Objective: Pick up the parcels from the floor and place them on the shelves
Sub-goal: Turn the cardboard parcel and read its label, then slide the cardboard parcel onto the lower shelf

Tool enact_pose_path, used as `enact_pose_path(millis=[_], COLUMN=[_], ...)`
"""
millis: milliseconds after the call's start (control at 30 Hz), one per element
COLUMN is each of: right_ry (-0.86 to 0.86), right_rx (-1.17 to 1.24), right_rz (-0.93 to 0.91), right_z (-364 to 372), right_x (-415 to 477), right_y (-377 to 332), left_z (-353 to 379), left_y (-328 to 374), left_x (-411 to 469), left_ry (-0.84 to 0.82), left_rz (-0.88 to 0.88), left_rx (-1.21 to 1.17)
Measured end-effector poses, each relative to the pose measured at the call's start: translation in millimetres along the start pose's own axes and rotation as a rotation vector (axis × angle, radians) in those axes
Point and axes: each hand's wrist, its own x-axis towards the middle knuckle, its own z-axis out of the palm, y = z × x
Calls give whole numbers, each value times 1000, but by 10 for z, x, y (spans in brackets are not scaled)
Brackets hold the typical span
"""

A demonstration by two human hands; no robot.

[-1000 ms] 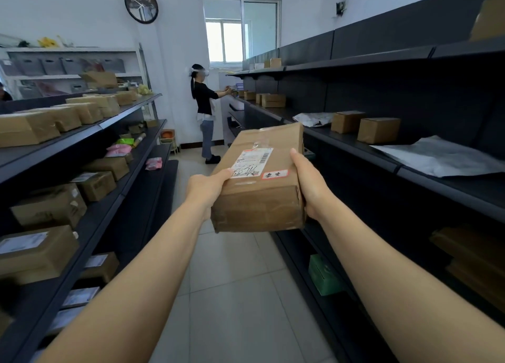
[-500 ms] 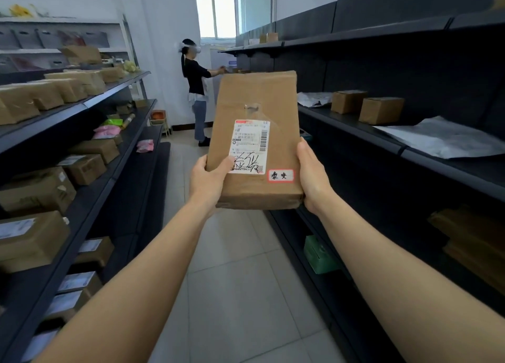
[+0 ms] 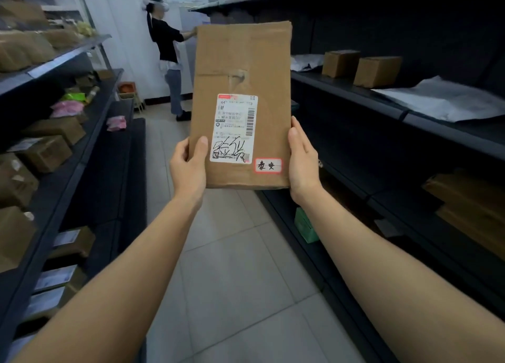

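Head view, left to right: dark left shelves (image 3: 90, 133) carry brown boxes and small pink and green packets. Left hand (image 3: 188, 168) grips the lower left edge of the parcel (image 3: 241, 70), thumb on its front face, fingers closed behind it. Parcel is a flat brown carton held upright in mid-air over the aisle floor (image 3: 235, 267), between both shelf rows. White shipping label (image 3: 235, 128) sits on its lower front; a small red-bordered sticker (image 3: 268, 165) lies just right of it. Right hand (image 3: 303, 160) clamps the lower right edge, fingers wrapped behind. Far behind, a second person (image 3: 166, 53) stands facing the shelving. Right shelves (image 3: 355, 89) hold two small boxes (image 3: 360, 66) and a white mailer (image 3: 442, 100).
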Motion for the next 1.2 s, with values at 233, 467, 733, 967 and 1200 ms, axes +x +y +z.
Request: enact_pose_path(millis=[233, 467, 733, 967, 1200], right_ry=[52, 67, 96, 159, 334], right_rx=[-13, -20, 1, -1, 47], right_rz=[99, 251, 356, 386, 415], right_z=[-6, -110, -126, -40, 104], right_x=[218, 781, 1458, 1933, 2357], right_y=[298, 671, 993, 1211, 1465], left_z=[152, 541, 945, 1211, 1518], left_y=[-335, -776, -1115, -1358, -1635], left_x=[233, 603, 1106, 1637, 2321], left_ry=[-5, -3, 11, -61, -213], left_rz=[-88, -212, -262, -301, -333], left_rx=[31, 78, 141, 153, 214])
